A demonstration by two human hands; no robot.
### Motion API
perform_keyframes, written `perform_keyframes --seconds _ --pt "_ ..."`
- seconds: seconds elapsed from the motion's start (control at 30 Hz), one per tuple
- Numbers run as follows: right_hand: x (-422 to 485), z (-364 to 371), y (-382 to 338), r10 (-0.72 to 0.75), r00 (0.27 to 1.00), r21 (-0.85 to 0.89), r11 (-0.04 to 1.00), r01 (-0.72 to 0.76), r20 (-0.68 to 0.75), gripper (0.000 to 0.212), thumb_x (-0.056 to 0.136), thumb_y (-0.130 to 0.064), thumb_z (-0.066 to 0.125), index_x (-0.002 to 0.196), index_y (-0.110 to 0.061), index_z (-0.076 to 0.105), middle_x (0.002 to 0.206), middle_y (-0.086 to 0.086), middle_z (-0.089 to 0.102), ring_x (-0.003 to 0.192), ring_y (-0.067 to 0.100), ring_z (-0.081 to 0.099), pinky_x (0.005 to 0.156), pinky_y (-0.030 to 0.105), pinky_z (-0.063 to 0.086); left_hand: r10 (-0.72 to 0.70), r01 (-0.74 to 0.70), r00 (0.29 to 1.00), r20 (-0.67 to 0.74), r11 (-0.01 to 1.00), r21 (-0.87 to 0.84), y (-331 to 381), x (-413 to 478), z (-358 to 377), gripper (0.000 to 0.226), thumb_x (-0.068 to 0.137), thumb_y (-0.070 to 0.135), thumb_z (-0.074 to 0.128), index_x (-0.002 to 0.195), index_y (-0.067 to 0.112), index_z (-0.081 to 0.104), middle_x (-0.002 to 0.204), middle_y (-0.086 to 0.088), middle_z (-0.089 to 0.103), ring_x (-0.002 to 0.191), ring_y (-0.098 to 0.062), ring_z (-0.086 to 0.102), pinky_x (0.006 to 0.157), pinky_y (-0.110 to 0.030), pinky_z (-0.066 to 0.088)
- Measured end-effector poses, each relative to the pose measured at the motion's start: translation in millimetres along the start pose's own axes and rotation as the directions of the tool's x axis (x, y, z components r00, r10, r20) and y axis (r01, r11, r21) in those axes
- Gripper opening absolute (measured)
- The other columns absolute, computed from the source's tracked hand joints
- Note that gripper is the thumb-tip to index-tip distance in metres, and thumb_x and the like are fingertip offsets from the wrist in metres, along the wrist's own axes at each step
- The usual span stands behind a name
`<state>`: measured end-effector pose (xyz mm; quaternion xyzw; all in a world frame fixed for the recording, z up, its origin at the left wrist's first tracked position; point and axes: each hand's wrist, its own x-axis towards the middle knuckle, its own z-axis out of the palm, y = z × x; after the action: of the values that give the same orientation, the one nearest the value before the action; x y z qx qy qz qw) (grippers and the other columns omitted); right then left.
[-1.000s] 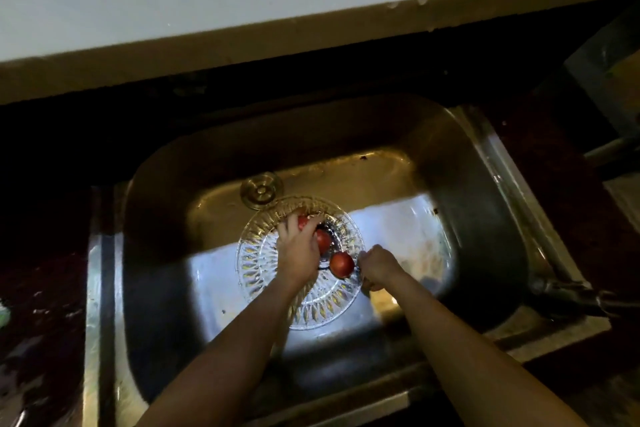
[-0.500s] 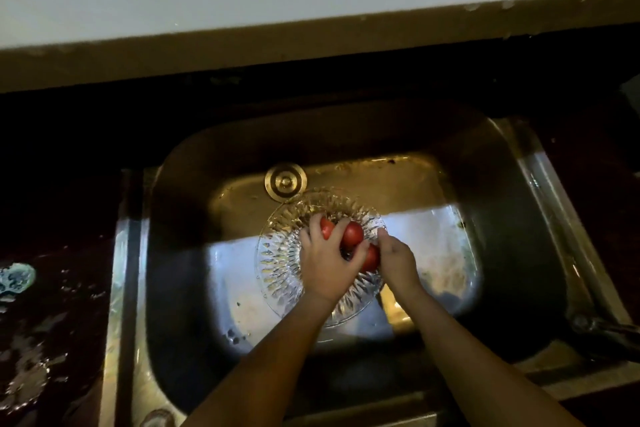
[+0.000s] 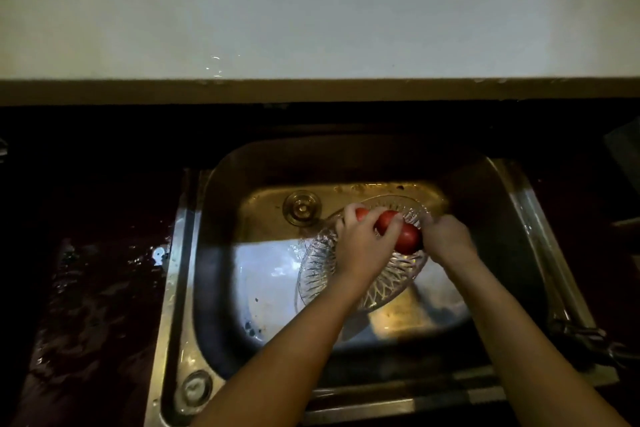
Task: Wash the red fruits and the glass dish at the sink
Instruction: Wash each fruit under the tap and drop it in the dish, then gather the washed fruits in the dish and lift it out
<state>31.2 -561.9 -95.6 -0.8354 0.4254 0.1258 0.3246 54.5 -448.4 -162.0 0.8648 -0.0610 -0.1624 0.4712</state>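
Dim, soft frame; bright patch in sink basin.

The left hand covers most of the fruits and the dish centre; how many fruits it grips is unclear. The right hand hides the dish rim beside them; its grip cannot be told

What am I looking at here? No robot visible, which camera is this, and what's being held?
No machine: a person's two bare hands, filmed by one wide-angle camera worn on the head, looking down. Below is a stainless steel sink basin with a round metal drain. In it, tilted, is a clear cut-glass dish holding smooth red fruits. The left hand has its grip over the fruits; the right hand is at the dish's right edge, touching a fruit. The dark countertop to the left looks wet.
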Motion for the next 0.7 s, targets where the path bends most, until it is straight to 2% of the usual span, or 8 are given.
perform_keyframes --seconds 0.07,0.1,0.23,0.37,0.5,0.6,0.7 --pt "-9.6 -4.8 -5.0 0.015 1.000 -0.007 1.000 -0.015 0.006 0.039 0.098 -0.037 0.037 0.075 -0.009 0.051 0.091 0.016 0.055 0.088 0.032 0.054 0.087 0.044 0.046 -0.012 0.013 1.000 0.012 0.999 -0.053 2.7 -4.4 -3.9 0.061 0.072 0.074 0.032 0.111 0.037 0.060 0.122 0.006 0.039 0.112 -0.016 0.035 0.086 -0.031 0.031" --pt "-14.0 -6.4 -7.1 0.022 1.000 -0.014 1.000 -0.022 0.004 0.037 0.098 -0.037 0.038 0.073 -0.011 0.049 0.092 0.016 0.055 0.088 0.031 0.054 0.087 0.044 0.046 -0.015 0.017 1.000 0.022 0.997 -0.074 3.5 -6.5 -5.9 0.061 0.072 0.074 0.032 0.111 0.037 0.060 0.120 0.007 0.038 0.111 -0.015 0.035 0.086 -0.031 0.032" --pt "-28.7 -8.7 -12.4 0.034 0.999 -0.056 0.998 -0.035 -0.011 0.037 0.097 -0.034 0.039 0.100 -0.002 0.057 0.098 0.019 0.059 0.097 0.034 0.059 0.088 0.045 0.047 -0.003 0.007 0.999 0.039 0.994 -0.106 5.1 -16.0 -14.9 0.063 0.072 0.073 0.032 0.113 0.036 0.061 0.120 0.006 0.039 0.109 -0.014 0.036 0.086 -0.032 0.034" --pt "-43.0 -8.1 -13.4 0.032 0.999 -0.071 0.997 -0.034 -0.026 0.038 0.098 -0.034 0.038 0.104 -0.001 0.055 0.104 0.021 0.060 0.099 0.036 0.059 0.090 0.046 0.048 0.023 -0.018 0.999 0.046 0.995 -0.103 5.2 -25.2 -23.4 0.061 0.075 0.070 0.035 0.116 0.034 0.060 0.123 0.003 0.039 0.112 -0.018 0.038 0.089 -0.034 0.036" --pt "-58.6 -10.8 -11.7 0.025 0.997 -0.071 0.997 -0.029 -0.067 0.036 0.098 -0.033 0.037 0.091 -0.001 0.054 0.084 0.015 0.056 0.083 0.031 0.057 0.074 0.037 0.044 0.027 -0.017 0.997 0.066 0.989 -0.148 7.8 -36.2 -27.3 0.061 0.074 0.070 0.036 0.115 0.033 0.061 0.122 0.004 0.038 0.112 -0.019 0.038 0.092 -0.037 0.039" --pt "-69.3 -15.6 -8.8 0.010 0.997 -0.109 0.994 -0.019 -0.079 0.034 0.098 -0.029 0.038 0.073 -0.007 0.047 0.089 0.017 0.056 0.088 0.033 0.058 0.075 0.037 0.044 0.004 0.010 0.998 0.069 0.981 -0.193 10.1 -49.6 -26.3 0.058 0.074 0.071 0.038 0.112 0.034 0.062 0.120 0.005 0.038 0.111 -0.019 0.039 0.091 -0.036 0.039" --pt "-77.2 -18.2 -6.6 -0.003 0.997 -0.104 0.995 -0.006 -0.083 0.032 0.097 -0.027 0.038 0.072 -0.009 0.046 0.079 0.013 0.053 0.082 0.030 0.057 0.075 0.037 0.046 0.007 0.004 0.999 0.053 0.979 -0.206 12.7 -62.0 -29.8 0.057 0.075 0.070 0.038 0.113 0.034 0.061 0.122 0.004 0.038 0.113 -0.020 0.039 0.094 -0.039 0.040"
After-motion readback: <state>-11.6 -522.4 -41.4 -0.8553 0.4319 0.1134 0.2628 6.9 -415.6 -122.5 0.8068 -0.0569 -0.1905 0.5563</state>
